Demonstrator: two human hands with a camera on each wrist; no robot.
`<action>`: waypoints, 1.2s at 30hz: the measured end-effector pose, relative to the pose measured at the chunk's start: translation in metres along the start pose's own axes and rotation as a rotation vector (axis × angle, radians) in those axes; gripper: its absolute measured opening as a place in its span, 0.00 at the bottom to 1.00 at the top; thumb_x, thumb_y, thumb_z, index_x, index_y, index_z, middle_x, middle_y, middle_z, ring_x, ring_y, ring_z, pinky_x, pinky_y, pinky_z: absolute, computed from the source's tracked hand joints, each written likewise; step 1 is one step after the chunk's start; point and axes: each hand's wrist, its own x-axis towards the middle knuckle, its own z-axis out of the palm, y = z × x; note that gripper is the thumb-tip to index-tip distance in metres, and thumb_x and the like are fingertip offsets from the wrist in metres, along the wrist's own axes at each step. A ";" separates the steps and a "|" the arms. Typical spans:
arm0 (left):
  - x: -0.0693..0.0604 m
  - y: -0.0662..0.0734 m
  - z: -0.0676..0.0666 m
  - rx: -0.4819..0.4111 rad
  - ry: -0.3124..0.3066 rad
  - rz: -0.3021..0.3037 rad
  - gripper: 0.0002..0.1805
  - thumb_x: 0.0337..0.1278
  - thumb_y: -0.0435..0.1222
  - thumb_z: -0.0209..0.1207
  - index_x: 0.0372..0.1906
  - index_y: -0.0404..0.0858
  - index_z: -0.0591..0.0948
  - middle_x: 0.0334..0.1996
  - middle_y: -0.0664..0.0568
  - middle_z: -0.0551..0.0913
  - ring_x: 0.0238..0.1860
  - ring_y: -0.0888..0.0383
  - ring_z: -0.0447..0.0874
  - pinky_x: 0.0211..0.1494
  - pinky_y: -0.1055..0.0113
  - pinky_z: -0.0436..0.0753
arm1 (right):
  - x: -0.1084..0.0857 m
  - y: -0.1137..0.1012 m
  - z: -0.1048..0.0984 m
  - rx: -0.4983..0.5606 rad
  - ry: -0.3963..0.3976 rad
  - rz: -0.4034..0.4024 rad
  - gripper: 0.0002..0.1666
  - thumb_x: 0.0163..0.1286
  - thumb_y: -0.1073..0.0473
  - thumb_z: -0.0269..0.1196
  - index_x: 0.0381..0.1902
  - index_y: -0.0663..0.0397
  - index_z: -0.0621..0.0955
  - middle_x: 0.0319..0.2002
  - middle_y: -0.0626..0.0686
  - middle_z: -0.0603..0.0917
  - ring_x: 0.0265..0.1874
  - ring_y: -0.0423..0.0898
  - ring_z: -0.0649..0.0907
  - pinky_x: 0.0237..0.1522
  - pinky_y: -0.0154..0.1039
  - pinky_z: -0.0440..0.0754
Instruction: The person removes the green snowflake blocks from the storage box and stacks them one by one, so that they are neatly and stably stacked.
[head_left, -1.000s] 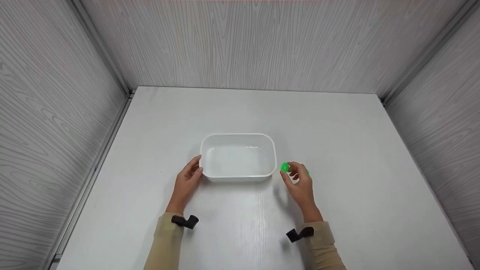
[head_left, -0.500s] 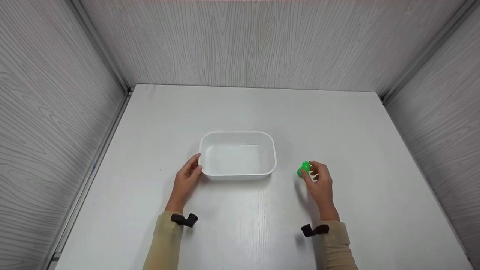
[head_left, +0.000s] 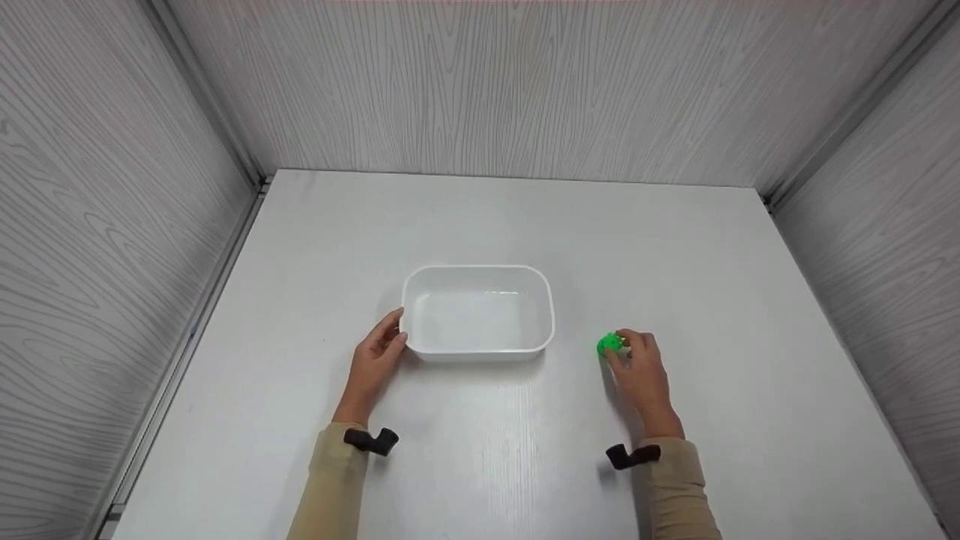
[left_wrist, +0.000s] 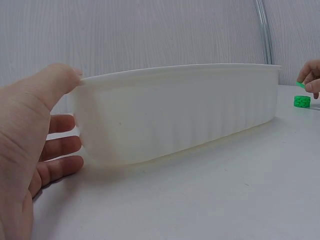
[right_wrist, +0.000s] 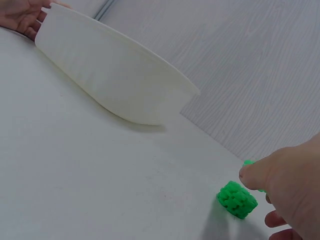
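My left hand [head_left: 373, 365] holds the left end of a white plastic box [head_left: 478, 353], thumb at the rim and fingers against the outer wall. My right hand [head_left: 641, 371] is to the right of the box and pinches a small green toothed piece [head_left: 613, 341] between thumb and fingers. Just below it, a short green knobbly block [left_wrist: 302, 101] like a stack of such pieces stands on the table. In the right wrist view this green block [right_wrist: 237, 200] shows beside the thumb, which hides most of the held piece [right_wrist: 248, 162]. Nothing lies inside the box.
The white table [head_left: 480, 225] is bounded by grey wood-grain panels [head_left: 465, 90] at the back and both sides. Black wrist mounts [head_left: 371, 441] sit on both sleeves.
My right hand has moved right, away from the box, bringing the green piece over the green block, then slightly lower. The left hand stays at the box.
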 end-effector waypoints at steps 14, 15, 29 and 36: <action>-0.002 -0.002 0.001 0.031 0.007 0.014 0.26 0.65 0.36 0.54 0.66 0.37 0.67 0.59 0.36 0.71 0.57 0.41 0.71 0.53 0.71 0.75 | -0.002 0.004 0.008 0.015 -0.040 0.066 0.24 0.68 0.51 0.57 0.58 0.55 0.73 0.49 0.55 0.69 0.48 0.52 0.73 0.49 0.50 0.74; -0.002 -0.002 0.001 0.031 0.006 0.014 0.26 0.65 0.36 0.54 0.66 0.37 0.67 0.59 0.36 0.71 0.57 0.41 0.71 0.53 0.71 0.75 | -0.002 0.004 0.008 0.021 -0.036 0.072 0.24 0.68 0.51 0.57 0.58 0.55 0.73 0.48 0.54 0.69 0.48 0.52 0.73 0.49 0.50 0.74; 0.000 -0.001 0.000 0.045 0.011 0.000 0.26 0.65 0.38 0.54 0.67 0.38 0.67 0.61 0.39 0.70 0.60 0.45 0.69 0.56 0.71 0.74 | 0.009 0.004 -0.001 -0.026 -0.149 0.065 0.32 0.64 0.49 0.60 0.63 0.54 0.69 0.57 0.58 0.66 0.56 0.56 0.68 0.55 0.57 0.70; 0.000 -0.001 0.000 0.048 0.009 0.002 0.27 0.65 0.38 0.54 0.66 0.36 0.66 0.59 0.37 0.71 0.57 0.43 0.71 0.54 0.72 0.75 | 0.013 0.004 -0.003 -0.034 -0.173 0.094 0.30 0.63 0.48 0.62 0.56 0.61 0.73 0.54 0.60 0.65 0.54 0.57 0.68 0.53 0.55 0.71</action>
